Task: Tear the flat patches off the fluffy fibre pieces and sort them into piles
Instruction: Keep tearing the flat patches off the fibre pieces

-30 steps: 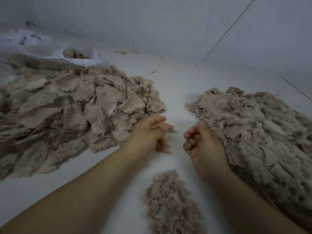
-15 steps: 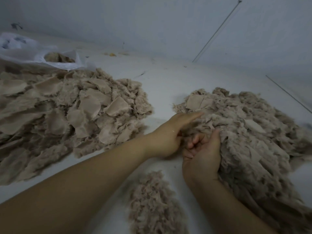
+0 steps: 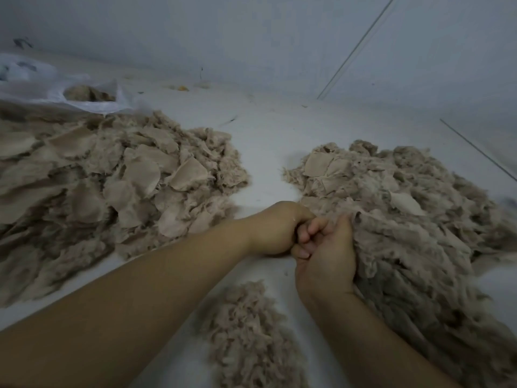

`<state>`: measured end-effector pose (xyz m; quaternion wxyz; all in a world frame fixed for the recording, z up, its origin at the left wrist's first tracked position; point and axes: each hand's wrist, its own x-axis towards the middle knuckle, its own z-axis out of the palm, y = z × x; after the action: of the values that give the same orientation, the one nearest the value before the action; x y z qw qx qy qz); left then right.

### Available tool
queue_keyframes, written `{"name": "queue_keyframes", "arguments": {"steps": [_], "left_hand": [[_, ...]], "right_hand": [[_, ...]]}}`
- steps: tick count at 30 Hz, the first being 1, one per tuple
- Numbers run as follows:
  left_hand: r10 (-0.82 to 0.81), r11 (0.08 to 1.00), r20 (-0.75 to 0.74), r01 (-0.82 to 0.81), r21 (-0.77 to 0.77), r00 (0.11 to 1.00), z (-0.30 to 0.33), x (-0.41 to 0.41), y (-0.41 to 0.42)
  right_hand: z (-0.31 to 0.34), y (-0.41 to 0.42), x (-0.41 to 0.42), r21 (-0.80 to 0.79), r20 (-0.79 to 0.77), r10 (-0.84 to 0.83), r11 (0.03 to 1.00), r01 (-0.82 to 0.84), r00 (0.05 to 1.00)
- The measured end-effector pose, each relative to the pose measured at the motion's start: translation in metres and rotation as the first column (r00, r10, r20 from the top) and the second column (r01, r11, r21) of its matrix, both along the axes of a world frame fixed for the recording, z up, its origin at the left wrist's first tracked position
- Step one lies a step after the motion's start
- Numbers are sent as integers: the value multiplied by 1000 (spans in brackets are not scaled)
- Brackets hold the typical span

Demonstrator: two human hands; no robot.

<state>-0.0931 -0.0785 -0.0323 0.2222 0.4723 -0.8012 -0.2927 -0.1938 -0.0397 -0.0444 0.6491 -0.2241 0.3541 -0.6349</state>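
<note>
Hands clench together at the near-left edge of the right fibre pile (image 3: 397,219).

The left hand (image 3: 275,229), flat on that pile half a second ago, is now fisted against the right hand (image 3: 326,256), whose fingers curl into fluff. Patch pile (image 3: 112,186) left; small fluff pile (image 3: 251,331) nearest.

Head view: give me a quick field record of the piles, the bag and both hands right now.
left pile: large, many flat patches on top
right pile: large, mostly fluffy fibre, a few patches showing
near pile: small, fluff only, between the forearms
plastic bag: far left, open, some fibre inside
left hand: curled, at the right pile's near edge
right hand: curled, touching the left hand, against the right pile
item held: hidden by the fingers
</note>
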Motion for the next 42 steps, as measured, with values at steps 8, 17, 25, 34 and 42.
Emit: {"name": "queue_keyframes", "arguments": {"steps": [8, 17, 25, 34, 42], "left_hand": [[105, 968, 114, -75, -241, 988, -16, 44, 33], [210, 956, 130, -176, -235, 969, -14, 70, 47], [379, 896, 63, -350, -273, 923, -11, 72, 45], [263, 906, -96, -280, -317, 960, -16, 39, 47], [316, 756, -75, -299, -583, 946, -7, 40, 74]], "right_hand": [[-2, 6, 9, -79, -172, 218, 969, -234, 961], [-6, 7, 13, -108, -85, 396, 909, -404, 914], [-2, 4, 12, -85, -13, 402, 912, -402, 915], [-5, -13, 6, -38, 10, 300, 953, -300, 954], [-3, -19, 11, 62, -56, 326, 944, -323, 944]]}}
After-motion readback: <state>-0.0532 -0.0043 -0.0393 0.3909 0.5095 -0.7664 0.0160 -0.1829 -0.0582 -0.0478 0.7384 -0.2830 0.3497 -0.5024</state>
